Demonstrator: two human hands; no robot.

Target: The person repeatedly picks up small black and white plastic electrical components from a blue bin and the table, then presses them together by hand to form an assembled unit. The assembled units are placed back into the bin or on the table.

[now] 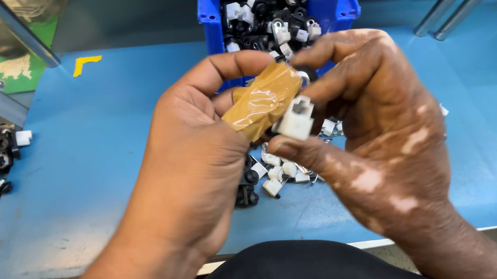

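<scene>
Small white plastic clip [296, 117], light and rigid, sits pinched by its sides in the right hand [379, 142]; left hand's [197, 152] tape-wrapped fingers [263, 99] steady it.

An assembly workshop: blue workbench [105, 142], blue parts bin [338, 6] (full of small plastic components [268, 17])

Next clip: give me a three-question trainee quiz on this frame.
1. True or false: the blue bin holds black and white parts.
2. Which hand pinches the small white part: A left, B right?
3. What colour is the tape on the left hand's thumb?

Key: 1 true. 2 B, the right hand. 3 Yellowish brown.
</scene>
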